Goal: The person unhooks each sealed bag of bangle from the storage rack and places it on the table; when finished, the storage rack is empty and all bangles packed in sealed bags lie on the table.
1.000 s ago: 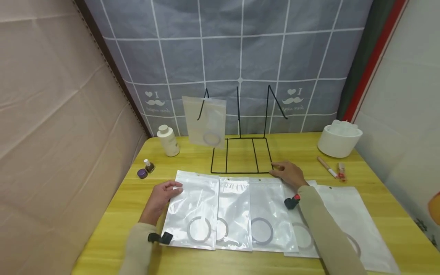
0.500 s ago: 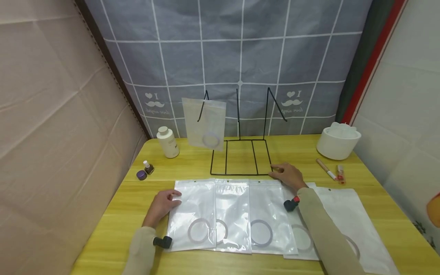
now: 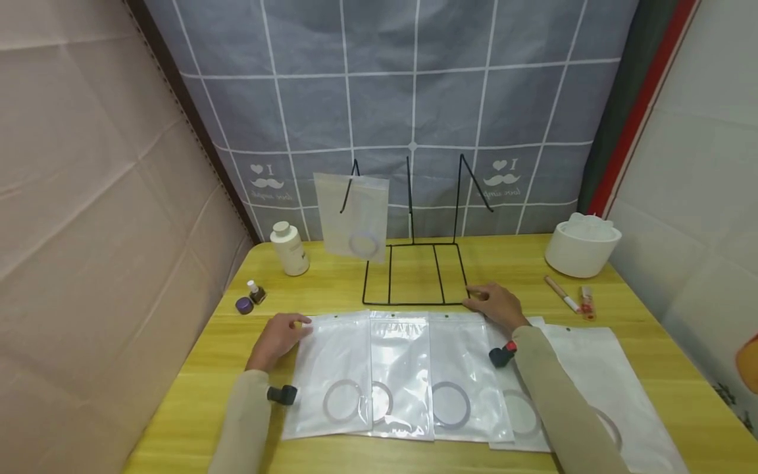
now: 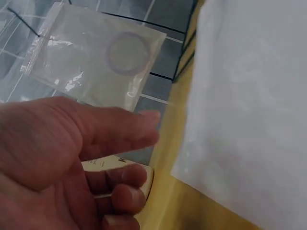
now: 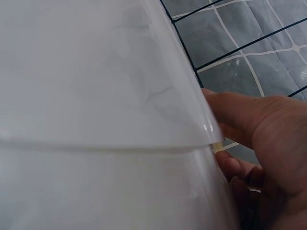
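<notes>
In the head view a row of several white zip bags lies on the table, each with a ring shape low on its front. My left hand (image 3: 279,339) is at the upper left corner of the leftmost zip bag (image 3: 331,368). In the left wrist view its thumb and fingers stand apart with nothing between them, beside the bag's edge. My right hand (image 3: 497,305) pinches the front right corner of a black wire rack (image 3: 414,303). One zip bag (image 3: 355,204) hangs from the rack's left hook. My right forearm passes over the bags at the right.
A white bottle (image 3: 290,250), a small dark bottle (image 3: 256,293) and a purple lid (image 3: 244,305) stand at the left. At the right are a white round pot (image 3: 583,247), a cigarette-like stick (image 3: 562,293) and a small red-and-clear item (image 3: 587,303). A tiled-pattern cloth hangs behind.
The leftmost zip bag has come down slightly toward me and lies flatter in the row. My left hand has loosened from its edge. My right hand stays at the rack's corner.
</notes>
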